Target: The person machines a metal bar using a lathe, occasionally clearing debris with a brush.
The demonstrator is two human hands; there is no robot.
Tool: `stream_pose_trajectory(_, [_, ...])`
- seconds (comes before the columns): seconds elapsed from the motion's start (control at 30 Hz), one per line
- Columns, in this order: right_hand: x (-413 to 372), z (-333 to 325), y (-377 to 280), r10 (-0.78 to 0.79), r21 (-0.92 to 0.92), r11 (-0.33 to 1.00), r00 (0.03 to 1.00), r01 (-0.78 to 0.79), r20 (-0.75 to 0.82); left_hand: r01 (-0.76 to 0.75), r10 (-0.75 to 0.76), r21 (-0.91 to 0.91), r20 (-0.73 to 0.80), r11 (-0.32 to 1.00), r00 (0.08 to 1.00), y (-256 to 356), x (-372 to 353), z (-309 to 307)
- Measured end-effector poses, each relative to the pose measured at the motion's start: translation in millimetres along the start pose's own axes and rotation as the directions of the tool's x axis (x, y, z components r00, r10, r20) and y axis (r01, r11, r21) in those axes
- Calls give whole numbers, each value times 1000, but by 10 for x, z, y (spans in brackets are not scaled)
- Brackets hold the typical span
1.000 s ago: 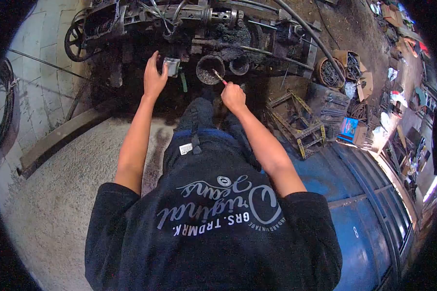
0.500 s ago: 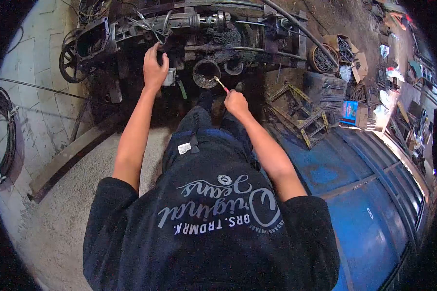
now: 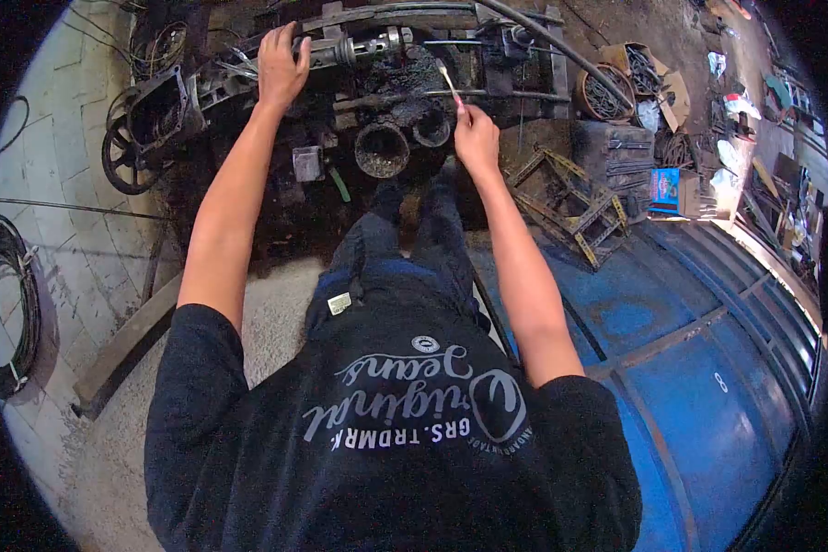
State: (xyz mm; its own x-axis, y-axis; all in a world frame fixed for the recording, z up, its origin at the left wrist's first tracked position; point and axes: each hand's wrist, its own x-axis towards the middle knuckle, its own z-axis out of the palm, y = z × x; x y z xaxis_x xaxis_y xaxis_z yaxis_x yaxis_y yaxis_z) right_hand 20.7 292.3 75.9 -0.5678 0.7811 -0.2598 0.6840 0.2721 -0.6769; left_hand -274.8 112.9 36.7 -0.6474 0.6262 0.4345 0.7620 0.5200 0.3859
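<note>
My left hand [image 3: 282,72] is at the top, on the long dark machine [image 3: 327,55]. Its fingers curl round a curved metal handle, which they mostly hide. In my right hand [image 3: 476,138] is a thin brush [image 3: 448,83] with a reddish handle, its pale tip pointing up and left over the machine's grimy bed. Below that tip stand two round cans, a wider one [image 3: 382,152] with grainy dark residue inside and a smaller one [image 3: 431,127] touching or close to its right side.
A handwheel [image 3: 129,164] sticks out at the machine's left end. To the right are a rusty yellow metal frame [image 3: 575,202], a bucket of metal pieces [image 3: 605,92] and a blue box [image 3: 664,189]. A blue metal panel [image 3: 681,368] lies at lower right; coiled cable [image 3: 14,304] is at left.
My right hand has lifted the brush up from the wider can, over the machine bed. My left hand has moved up onto the curved handle. The view has shifted slightly.
</note>
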Motion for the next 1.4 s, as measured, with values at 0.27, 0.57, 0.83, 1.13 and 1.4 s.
stream_pose_trajectory(0.27, [519,437,-67,109,-13,994,983,-112,-149,9,-20,143,74,990,997,-274,1,230])
stream_pose_trajectory(0.57, [524,496,37,110,-31,993,980,-116,-167,28,-35,114,56,993,998,-201,96,35])
stream_pose_trajectory(0.83, [537,619,1,118,5,993,981,-119,-154,-14,12,17,92,1000,996,12,45,248])
stream_pose_trajectory(1.13, [526,554,-76,90,-34,995,993,-93,-71,-50,39,89,121,995,992,76,-28,283])
stream_pose_trajectory(1.4, [502,558,82,73,-25,997,993,-75,-93,-58,43,108,133,993,990,49,-16,320])
